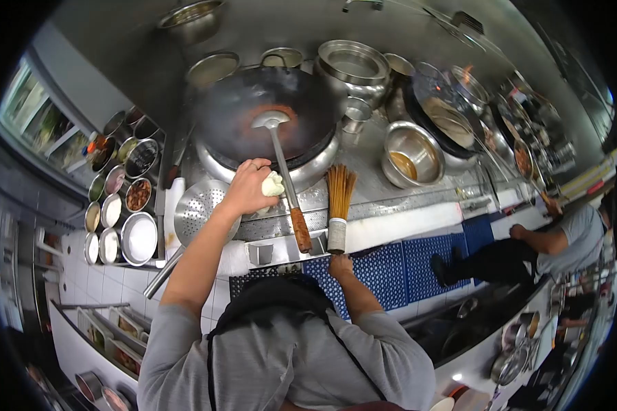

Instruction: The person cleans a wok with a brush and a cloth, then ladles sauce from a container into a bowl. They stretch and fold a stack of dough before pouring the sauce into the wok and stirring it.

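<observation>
My left hand (250, 186) is closed around a crumpled white cloth (273, 183) at the front rim of a large dark wok (219, 116). The wok is hazy with steam or smoke and has a reddish patch in its middle. A long-handled wok spatula (278, 140) rests in it, its wooden grip reaching over the counter's front edge. Beside the grip lies a bamboo wok brush (339, 198). Just below the brush's base, my right hand (340, 266) is at the front edge of the stove, fingers curled; what they hold, if anything, is hidden.
A perforated strainer (202, 209) lies left of the wok. Several seasoning containers (138, 236) stand farther left. To the right are a steel bowl with brown liquid (413, 156) and a second wok (452, 127). Another person (562, 243) works at the far right.
</observation>
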Tool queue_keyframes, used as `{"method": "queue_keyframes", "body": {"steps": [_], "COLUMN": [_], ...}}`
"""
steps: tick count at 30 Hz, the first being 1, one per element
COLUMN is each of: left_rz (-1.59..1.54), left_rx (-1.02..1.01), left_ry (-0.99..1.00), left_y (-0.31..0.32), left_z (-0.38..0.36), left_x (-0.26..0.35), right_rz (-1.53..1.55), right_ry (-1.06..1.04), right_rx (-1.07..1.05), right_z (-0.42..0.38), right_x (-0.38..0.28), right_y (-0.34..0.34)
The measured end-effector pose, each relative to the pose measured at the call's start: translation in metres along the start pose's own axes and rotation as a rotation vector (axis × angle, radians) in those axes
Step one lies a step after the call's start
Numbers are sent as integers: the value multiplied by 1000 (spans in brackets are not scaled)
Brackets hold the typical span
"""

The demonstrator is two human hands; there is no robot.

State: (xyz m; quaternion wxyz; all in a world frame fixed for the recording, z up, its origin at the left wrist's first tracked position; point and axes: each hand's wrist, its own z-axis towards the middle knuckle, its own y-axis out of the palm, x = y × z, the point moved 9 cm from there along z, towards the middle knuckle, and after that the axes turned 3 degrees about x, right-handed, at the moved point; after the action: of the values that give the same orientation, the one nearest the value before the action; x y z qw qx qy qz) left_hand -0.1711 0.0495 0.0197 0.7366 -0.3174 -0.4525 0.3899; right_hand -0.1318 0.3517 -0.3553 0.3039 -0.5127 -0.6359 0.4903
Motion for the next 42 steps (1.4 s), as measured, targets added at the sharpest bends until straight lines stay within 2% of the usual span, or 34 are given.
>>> {"method": "queue_keyframes", "body": {"steps": [3, 5, 6, 8, 9, 12, 16, 19, 20, 23, 24, 25, 26, 27, 28, 30, 32, 33, 34, 35, 36, 38, 41, 42], "left_rz": [57, 169, 191, 213, 219, 231, 214, 219, 217, 220, 230, 237, 209, 209, 212, 207, 182, 167, 161, 167, 165, 154, 104, 74], "left_rx": [-91, -86, -87, -102, -104, -132, -193, -155, -131, -98, -109, -120, -115, -114, -108, -87, -79, -79, -119, -134, -146, -156, -129, -114], "left_ry": [-51, -13, -29, -62, -74, -103, -161, -124, -105, -69, -60, -51, -49, -45, -41, -39, -13, -2, -5, 10, 16, 12, 10, 18], "left_y": [3, 12, 11, 14, 16, 15, 17, 16, 17, 16, 15, 16, 17, 19, 19, 19, 21, 23, 23, 23, 22, 21, 15, 12], "left_z": [6, 6, 7, 4, 5, 9, 12, 10, 11, 4, 6, 6, 6, 4, 4, 4, 5, 3, 2, 1, 1, -4, -1, -3], "left_x": [-6, -11, -9, -6, -8, -8, -7, -7, -7, -7, -6, -7, -10, -11, -11, -12, -14, -15, -12, -10, -11, -10, -13, -13], "right_rz": [-127, -117, -254, -256, -280, -320, -127, -128, -94, 191, 151, 423, 604, 691, 713, 1047, 1101, 827, 746, 609, 397, 169, 318, 279], "right_ry": [-130, -141, -272, -266, -254, -219, -23, 6, 31, -107, -391, 6, 39, 175, 134, 11, -69, -247, -374, -405, -339, -255, -174, -220], "right_rx": [292, 48, 80, 95, 129, 3, -318, -383, -337, -383, -300, -743, -883, -958, -850, -380, 14, 168, 331, 245, 61, 52, 231, 253], "right_z": [-12, -5, -9, -14, -11, -1, 21, 15, 20, 5, 1, -44, -73, -101, -110, -90, -77, -77, -75, -60, -53, -2, -3, 0], "right_x": [-4, -18, -33, -37, -31, -26, 2, -1, 2, -3, -9, 0, -1, -3, -10, -14, -48, -88, -122, -153, -182, -189, -176, -172], "right_y": [1, 4, 5, 17, 24, 43, 74, 57, 60, 39, 40, 1, -20, -71, -119, -184, -273, -329, -357, -364, -369, -337, -363, -364]}}
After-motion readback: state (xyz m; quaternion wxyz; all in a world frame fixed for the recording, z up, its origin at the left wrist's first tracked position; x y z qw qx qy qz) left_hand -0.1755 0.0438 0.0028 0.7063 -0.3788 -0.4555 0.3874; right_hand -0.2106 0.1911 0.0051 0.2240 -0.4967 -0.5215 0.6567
